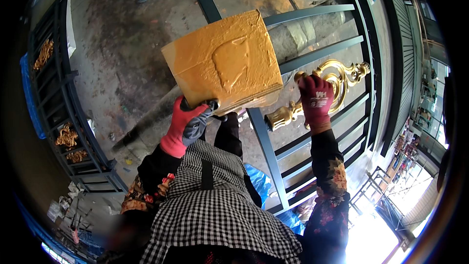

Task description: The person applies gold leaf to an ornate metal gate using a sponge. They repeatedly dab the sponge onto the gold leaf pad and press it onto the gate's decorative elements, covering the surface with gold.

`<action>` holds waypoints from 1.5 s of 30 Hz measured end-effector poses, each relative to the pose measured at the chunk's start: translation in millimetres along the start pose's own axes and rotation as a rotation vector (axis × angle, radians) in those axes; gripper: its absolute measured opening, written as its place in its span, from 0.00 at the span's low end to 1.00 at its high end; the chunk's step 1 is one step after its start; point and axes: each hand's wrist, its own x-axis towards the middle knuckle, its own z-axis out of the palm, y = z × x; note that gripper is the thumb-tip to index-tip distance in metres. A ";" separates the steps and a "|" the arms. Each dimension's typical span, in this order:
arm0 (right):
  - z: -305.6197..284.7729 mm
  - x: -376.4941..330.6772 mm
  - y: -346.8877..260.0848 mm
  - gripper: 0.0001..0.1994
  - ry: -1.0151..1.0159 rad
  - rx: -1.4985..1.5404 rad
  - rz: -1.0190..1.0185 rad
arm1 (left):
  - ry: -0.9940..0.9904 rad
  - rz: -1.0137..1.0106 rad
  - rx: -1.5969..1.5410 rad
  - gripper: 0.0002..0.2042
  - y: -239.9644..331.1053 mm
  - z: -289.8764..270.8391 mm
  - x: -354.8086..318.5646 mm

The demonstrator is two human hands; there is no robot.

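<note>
1. Gold-painted block (225, 63), boxy and thickly coated, pinched at its lower edge by left hand (188, 122); red-gloved fingers (201, 112) closed on that edge, block tilted up above them.
2. Probably light, foam-like or cardboard under the paint; wet coat likely slippery and smudging, so best held at the lower corner, clear of the broad face.
3. Right hand (316, 99), also gloved, clasped around gold scroll ornament (337, 80); fingers wrapped over its curl, baluster end (283, 116) jutting below and left of them.
4. Ornament stiff, likely cast metal, heavy; fixed among dark green gate bars (312, 54) lying behind both hands.
5. Concrete floor (122, 44) beyond the fingertips.
</note>
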 end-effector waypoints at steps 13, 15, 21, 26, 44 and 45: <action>-19.0 -13.5 5.9 0.11 -0.257 0.124 0.015 | -0.074 -0.043 0.027 0.07 1.9 3.2 7.5; -22.8 -12.7 16.7 0.10 -0.337 -0.016 0.179 | -0.133 0.070 0.289 0.09 2.5 1.3 8.5; -18.2 -21.8 -8.1 0.06 -0.301 0.038 0.079 | -0.069 -0.206 -0.253 0.14 -14.5 -7.6 13.8; -31.9 -1.2 -18.3 0.04 -0.393 0.024 0.106 | 0.057 -0.217 -0.283 0.11 1.9 2.5 12.8; -31.7 -24.0 -25.7 0.06 -0.512 -0.012 0.107 | 0.022 -0.288 -0.216 0.12 13.2 -5.0 5.2; -36.6 -23.6 -16.9 0.06 -0.594 -0.062 0.203 | 0.044 -0.289 -0.193 0.12 14.4 -3.9 4.1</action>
